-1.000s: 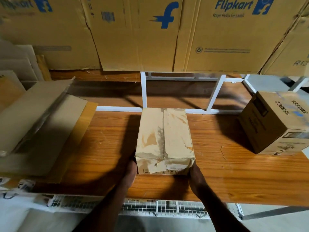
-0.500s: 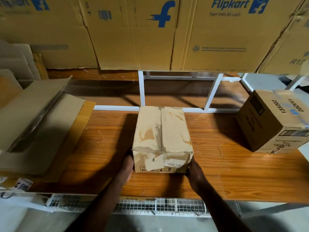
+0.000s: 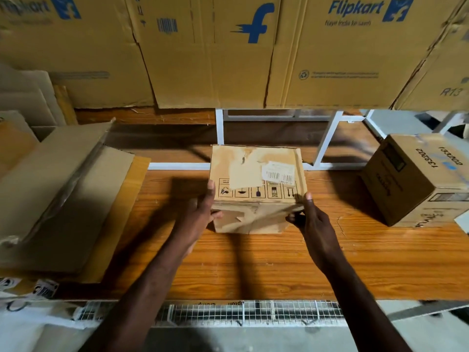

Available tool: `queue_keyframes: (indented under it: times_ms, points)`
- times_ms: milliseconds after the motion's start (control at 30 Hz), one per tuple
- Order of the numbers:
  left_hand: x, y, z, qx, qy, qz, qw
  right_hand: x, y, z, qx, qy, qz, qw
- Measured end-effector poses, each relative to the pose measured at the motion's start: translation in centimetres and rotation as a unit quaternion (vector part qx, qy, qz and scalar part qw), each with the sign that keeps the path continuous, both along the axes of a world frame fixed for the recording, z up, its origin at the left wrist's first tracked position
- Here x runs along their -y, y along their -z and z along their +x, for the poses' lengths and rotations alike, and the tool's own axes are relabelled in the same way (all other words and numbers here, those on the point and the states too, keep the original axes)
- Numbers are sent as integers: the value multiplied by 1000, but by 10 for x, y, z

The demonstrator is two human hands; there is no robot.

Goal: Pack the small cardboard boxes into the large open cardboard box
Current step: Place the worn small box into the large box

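small cardboard box (image 3: 256, 174) now tipping onto its end on the wooden table (image 3: 253, 262), label face up; left hand (image 3: 200, 214) and right hand (image 3: 311, 219) gripping its near corners; large open box not visible, packing pending.

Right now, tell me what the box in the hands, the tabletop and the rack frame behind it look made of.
Small box: brown corrugated cardboard, matte and scuffed, with peeled patches, printed handling symbols and a paper barcode label.
Tabletop: orange-brown wood-grain surface with a slight sheen, probably laminate rather than solid wood.
Rack frame: straight square bars in white paint, likely metal.
The left hand and right hand grip the box's sides.
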State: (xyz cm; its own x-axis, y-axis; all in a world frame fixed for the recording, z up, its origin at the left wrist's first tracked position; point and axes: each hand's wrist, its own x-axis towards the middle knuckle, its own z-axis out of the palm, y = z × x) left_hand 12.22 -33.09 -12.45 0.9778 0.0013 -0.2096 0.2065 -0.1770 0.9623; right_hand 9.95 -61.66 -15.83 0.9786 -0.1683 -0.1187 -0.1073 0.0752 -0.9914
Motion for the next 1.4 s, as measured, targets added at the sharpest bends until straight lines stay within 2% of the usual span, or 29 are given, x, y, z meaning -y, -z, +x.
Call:
queue_keyframes:
  times_ms: [67,167,333,400,667,833,1033,1267,1400]
  points:
    - [-4,1,-2,18,25,32,999,-3,1,3,5,6,2,1000]
    - [-6,10,1,37,11,95,995,-7,2,7,23,-17,-18,999]
    - [1,36,15,89,-30,133,987,-7,8,19,51,-38,-174,983]
    - [5,41,20,106,-42,160,980,-5,16,26,49,-33,-202,978]
    - [7,91,43,40,-65,129,989,0,49,44,8,-52,-166,985]
    - [16,115,41,39,-51,138,988,-5,65,46,-9,-62,-155,986]
    - [18,101,36,27,-41,181,982,-10,63,45,-7,-47,-171,984]
    - [16,69,12,40,-43,213,975,-4,41,28,43,-9,-243,969]
    - [11,46,-3,60,-58,248,965,-4,27,22,36,-9,-268,963]
